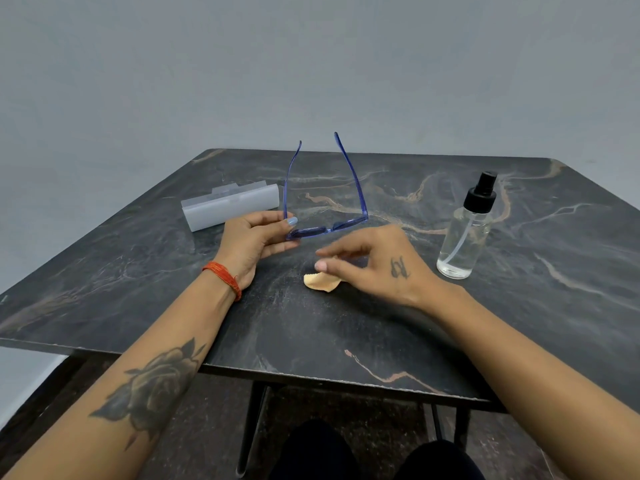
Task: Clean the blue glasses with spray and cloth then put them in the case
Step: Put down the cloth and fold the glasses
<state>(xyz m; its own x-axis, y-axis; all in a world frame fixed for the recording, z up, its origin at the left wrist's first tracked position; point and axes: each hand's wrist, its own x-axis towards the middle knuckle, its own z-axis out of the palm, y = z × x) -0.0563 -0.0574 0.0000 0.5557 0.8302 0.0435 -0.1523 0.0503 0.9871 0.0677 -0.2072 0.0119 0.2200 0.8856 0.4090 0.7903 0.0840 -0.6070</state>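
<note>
My left hand (pixel 254 242) pinches the blue glasses (pixel 327 216) by their left front corner and holds them above the table, lenses toward me, both arms unfolded and pointing away and up. My right hand (pixel 375 261) hovers just right of them, fingers spread over a small peach cloth (pixel 320 282) lying on the table; fingertips touch or nearly touch the cloth. The clear spray bottle (pixel 465 233) with a black pump stands upright to the right of my right hand. A frosted translucent case (pixel 230 207) lies closed on the left, behind my left hand.
All of this sits on a dark marble-patterned table (pixel 346 323) with its front edge near me. A plain grey wall stands behind it. My knees and the table's black legs show below the front edge.
</note>
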